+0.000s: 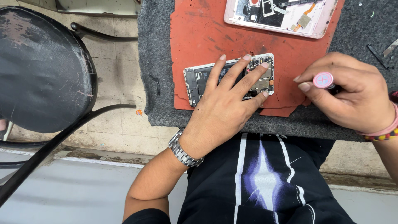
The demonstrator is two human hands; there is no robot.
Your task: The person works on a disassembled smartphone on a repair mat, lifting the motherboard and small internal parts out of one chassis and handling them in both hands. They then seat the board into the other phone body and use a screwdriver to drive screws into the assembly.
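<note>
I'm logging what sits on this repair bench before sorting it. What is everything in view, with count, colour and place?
opened phone: 1, white frame, dark insides, on the mat's near part, under the left hand
second opened phone: 1, pale pink frame, at the mat's far edge
work mat: 1, orange-red, worn, on the felt
felt cover: 1, dark grey, over the bench
screwdriver: 1, pink cap, in the right hand
chair: 1, black, left of the bench
wristwatch: 1, silver, left wrist
bracelets: pink and beaded, right wrist
left hand: flat on the opened phone
right hand: gripping the screwdriver
</note>
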